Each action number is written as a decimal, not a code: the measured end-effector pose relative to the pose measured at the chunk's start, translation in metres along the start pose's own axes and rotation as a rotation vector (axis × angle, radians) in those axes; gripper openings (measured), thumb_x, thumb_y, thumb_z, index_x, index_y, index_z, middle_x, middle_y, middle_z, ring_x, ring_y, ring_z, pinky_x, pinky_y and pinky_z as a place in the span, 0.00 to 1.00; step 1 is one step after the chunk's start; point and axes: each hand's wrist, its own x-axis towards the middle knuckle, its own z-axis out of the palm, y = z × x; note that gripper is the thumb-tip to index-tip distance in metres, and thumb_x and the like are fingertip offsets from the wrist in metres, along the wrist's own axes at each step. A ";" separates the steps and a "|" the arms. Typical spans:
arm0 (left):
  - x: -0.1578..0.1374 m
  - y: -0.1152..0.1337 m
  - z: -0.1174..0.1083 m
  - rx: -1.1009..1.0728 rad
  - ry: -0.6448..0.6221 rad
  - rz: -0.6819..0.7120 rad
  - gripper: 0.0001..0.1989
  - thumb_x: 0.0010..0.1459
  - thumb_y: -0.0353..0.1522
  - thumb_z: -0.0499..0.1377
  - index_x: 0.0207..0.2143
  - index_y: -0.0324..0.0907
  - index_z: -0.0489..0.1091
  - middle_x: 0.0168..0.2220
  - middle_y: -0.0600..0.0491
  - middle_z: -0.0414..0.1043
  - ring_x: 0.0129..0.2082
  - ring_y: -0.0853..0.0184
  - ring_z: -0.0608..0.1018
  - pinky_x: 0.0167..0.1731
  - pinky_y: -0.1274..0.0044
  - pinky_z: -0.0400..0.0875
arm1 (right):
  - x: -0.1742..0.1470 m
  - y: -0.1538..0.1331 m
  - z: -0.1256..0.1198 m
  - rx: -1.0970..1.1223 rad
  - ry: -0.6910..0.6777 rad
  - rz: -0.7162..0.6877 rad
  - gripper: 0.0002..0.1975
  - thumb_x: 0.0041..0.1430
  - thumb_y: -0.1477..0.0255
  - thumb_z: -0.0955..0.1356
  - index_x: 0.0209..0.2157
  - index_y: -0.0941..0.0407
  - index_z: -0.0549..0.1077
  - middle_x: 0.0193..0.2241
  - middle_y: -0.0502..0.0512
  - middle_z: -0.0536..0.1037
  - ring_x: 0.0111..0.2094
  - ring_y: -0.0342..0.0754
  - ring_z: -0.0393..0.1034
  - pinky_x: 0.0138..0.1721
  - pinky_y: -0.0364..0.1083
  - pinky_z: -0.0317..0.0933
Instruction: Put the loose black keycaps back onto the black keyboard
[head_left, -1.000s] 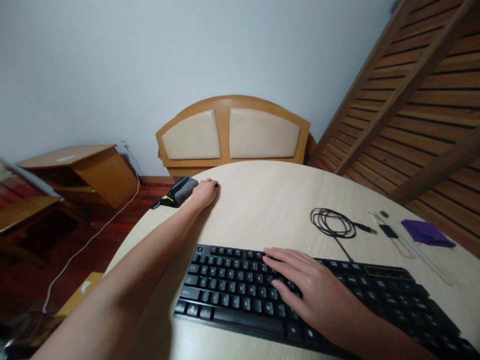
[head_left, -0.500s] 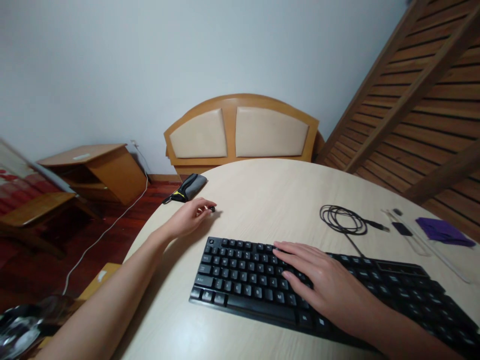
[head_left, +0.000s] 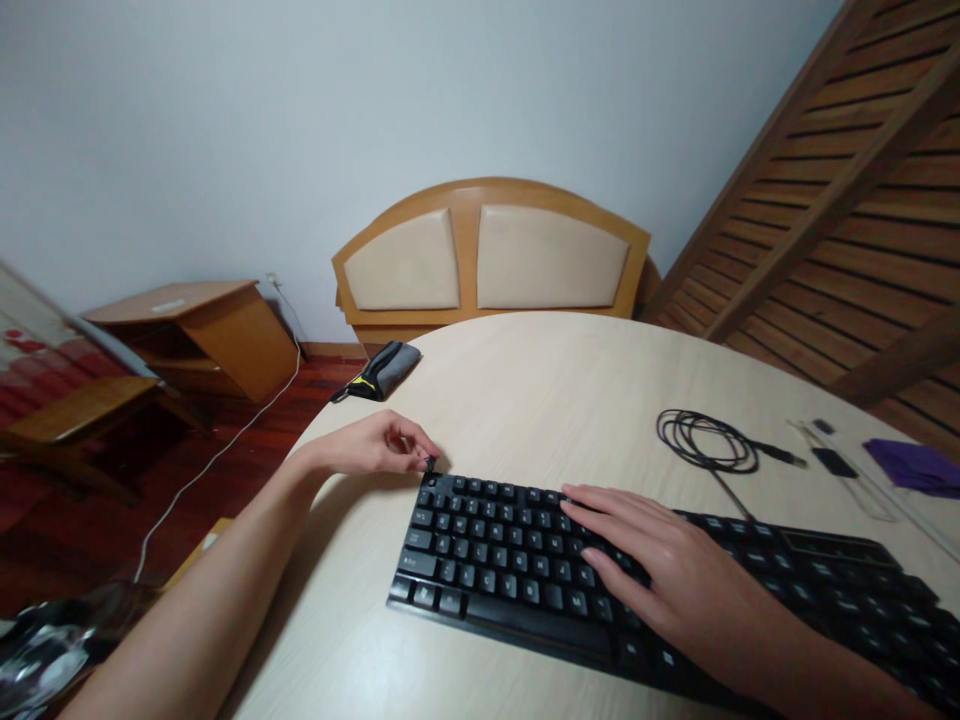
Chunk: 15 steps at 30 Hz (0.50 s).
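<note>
A black keyboard [head_left: 517,570] lies at a slant across the near part of the round table [head_left: 555,375]. At its top left corner, one key position shows a bare switch without a cap. My left hand [head_left: 379,443] is pinched on a small black keycap [head_left: 430,463], held just above that corner; whether the cap touches the switch I cannot tell. My right hand [head_left: 664,565] lies over the middle of the keyboard with fingers stretched out, covering several keys.
Behind the keyboard lies its coiled black cable [head_left: 709,440]. At the right are a metal wire tool with a dark handle [head_left: 834,462], a white stick [head_left: 919,520] and a folded purple cloth [head_left: 911,466]. A grey and black pouch [head_left: 386,370] sits by the table's left edge.
My left hand has moved down and slightly right, bringing the keycap from the tabletop to the keyboard's top left corner. My right hand stays on the keys. The view has shifted slightly.
</note>
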 end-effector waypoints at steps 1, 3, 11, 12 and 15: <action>0.000 0.000 0.000 -0.017 -0.015 -0.002 0.15 0.55 0.37 0.63 0.43 0.39 0.79 0.37 0.49 0.80 0.34 0.66 0.77 0.35 0.78 0.70 | 0.000 0.000 0.000 -0.007 0.000 -0.004 0.18 0.66 0.71 0.64 0.55 0.53 0.76 0.54 0.57 0.77 0.54 0.54 0.74 0.53 0.57 0.72; 0.000 0.000 0.001 -0.043 -0.042 0.002 0.15 0.56 0.37 0.64 0.42 0.39 0.80 0.37 0.48 0.80 0.34 0.66 0.77 0.34 0.78 0.70 | 0.000 0.000 0.000 -0.022 0.002 -0.011 0.18 0.66 0.71 0.63 0.54 0.54 0.76 0.54 0.57 0.77 0.53 0.54 0.74 0.53 0.57 0.72; -0.002 0.004 0.001 -0.050 -0.109 0.047 0.13 0.60 0.37 0.62 0.43 0.39 0.80 0.38 0.48 0.80 0.36 0.66 0.78 0.35 0.79 0.71 | 0.001 0.001 0.000 -0.054 -0.009 -0.023 0.18 0.68 0.71 0.62 0.54 0.54 0.76 0.54 0.57 0.77 0.54 0.55 0.74 0.52 0.58 0.73; -0.002 0.004 0.001 -0.044 -0.111 0.051 0.13 0.60 0.36 0.62 0.43 0.39 0.80 0.38 0.48 0.80 0.36 0.66 0.78 0.36 0.79 0.70 | 0.001 0.001 0.000 -0.054 -0.012 -0.023 0.18 0.68 0.71 0.62 0.55 0.54 0.76 0.55 0.57 0.77 0.54 0.55 0.74 0.52 0.58 0.73; -0.001 0.004 0.001 -0.022 -0.113 0.062 0.13 0.60 0.35 0.61 0.43 0.39 0.80 0.39 0.48 0.80 0.36 0.66 0.77 0.36 0.78 0.71 | 0.000 0.000 0.000 -0.051 -0.017 -0.022 0.18 0.68 0.71 0.62 0.55 0.54 0.75 0.55 0.56 0.77 0.54 0.55 0.74 0.52 0.58 0.73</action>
